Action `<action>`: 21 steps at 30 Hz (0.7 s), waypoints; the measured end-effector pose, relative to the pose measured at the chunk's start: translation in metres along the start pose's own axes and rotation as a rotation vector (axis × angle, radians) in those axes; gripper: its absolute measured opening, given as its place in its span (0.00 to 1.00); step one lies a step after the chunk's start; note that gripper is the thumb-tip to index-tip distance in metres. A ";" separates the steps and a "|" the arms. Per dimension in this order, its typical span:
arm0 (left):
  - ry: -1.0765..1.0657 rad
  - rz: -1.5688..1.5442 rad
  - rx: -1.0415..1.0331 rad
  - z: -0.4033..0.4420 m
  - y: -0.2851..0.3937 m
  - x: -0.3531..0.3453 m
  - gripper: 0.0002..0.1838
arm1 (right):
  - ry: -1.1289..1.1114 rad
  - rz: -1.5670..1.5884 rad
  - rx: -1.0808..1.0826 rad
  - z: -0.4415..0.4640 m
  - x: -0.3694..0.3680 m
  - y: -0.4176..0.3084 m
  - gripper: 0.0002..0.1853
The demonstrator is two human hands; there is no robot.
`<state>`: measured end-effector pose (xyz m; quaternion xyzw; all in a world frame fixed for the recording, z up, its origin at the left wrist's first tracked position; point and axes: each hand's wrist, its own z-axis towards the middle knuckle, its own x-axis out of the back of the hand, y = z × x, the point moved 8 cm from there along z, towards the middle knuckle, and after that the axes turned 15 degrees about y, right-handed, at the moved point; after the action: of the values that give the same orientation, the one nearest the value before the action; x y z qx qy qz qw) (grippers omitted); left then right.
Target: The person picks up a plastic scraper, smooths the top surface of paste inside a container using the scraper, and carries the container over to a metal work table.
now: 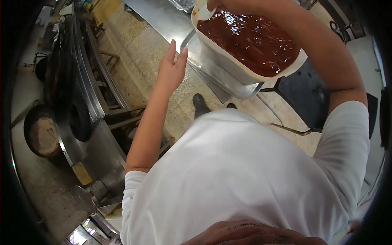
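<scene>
One sauce tub point(224, 63) | right hand point(220, 3): gripping white piece point(206, 13) | left hand point(173, 70): spread

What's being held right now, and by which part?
The right hand seems to grip a white scraper-like piece by its upper edge; the left hand holds nothing.

Glossy liquid point(257, 47) gleams inside a smooth plastic-looking tub point(227, 61), the metal tray point(215, 76) shines beneath, the cloth shirt point(245, 163) looks matt

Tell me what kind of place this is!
Probably a kitchen, maybe a restaurant's. There's a big tub of shiny, dark red stuff that looks like sauce, a metal table, and a round black pan over on the left.
</scene>
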<state>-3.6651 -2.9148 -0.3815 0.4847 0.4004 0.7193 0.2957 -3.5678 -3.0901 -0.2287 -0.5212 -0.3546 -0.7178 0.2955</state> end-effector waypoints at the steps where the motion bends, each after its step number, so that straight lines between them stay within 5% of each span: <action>1: -0.003 -0.016 0.005 -0.002 -0.002 0.003 0.42 | -0.003 -0.002 0.004 0.003 -0.003 0.002 0.09; 3: 0.003 -0.008 0.055 -0.006 -0.005 0.009 0.41 | 0.129 -0.048 0.330 0.005 0.001 -0.019 0.07; 8: 0.031 0.063 0.011 -0.002 0.011 0.000 0.38 | -0.008 -0.162 0.333 0.009 -0.005 -0.021 0.07; 10: 0.061 0.172 -0.247 0.000 0.045 -0.003 0.36 | -0.146 0.016 -0.034 0.004 -0.010 0.006 0.10; 11: 0.062 0.168 -0.246 0.002 0.045 -0.005 0.36 | -0.148 0.012 -0.033 0.000 -0.006 0.006 0.10; 13: 0.093 0.112 -0.321 0.008 0.054 -0.009 0.35 | 0.005 0.308 -0.388 -0.013 0.013 0.032 0.12; 14: 0.092 0.106 -0.326 0.009 0.058 -0.010 0.35 | 0.344 0.349 -0.123 -0.019 0.005 0.050 0.13; 15: 0.105 0.135 -0.344 0.009 0.062 -0.011 0.34 | 0.344 0.345 -0.128 -0.024 0.014 0.042 0.13; 17: 0.108 0.159 -0.370 0.009 0.067 -0.014 0.33 | 0.359 0.820 -0.666 -0.050 0.023 0.050 0.12; 18: 0.086 0.156 -0.363 0.009 0.067 -0.018 0.33 | 0.426 1.141 -0.760 -0.053 -0.009 0.061 0.11; 21: 0.044 0.142 -0.356 0.009 0.062 -0.028 0.33 | 0.478 1.395 -0.988 -0.066 -0.038 0.041 0.11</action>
<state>-3.6494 -2.9665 -0.3394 0.4359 0.2382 0.8082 0.3164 -3.5596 -3.1656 -0.2702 -0.5227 0.4652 -0.5352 0.4733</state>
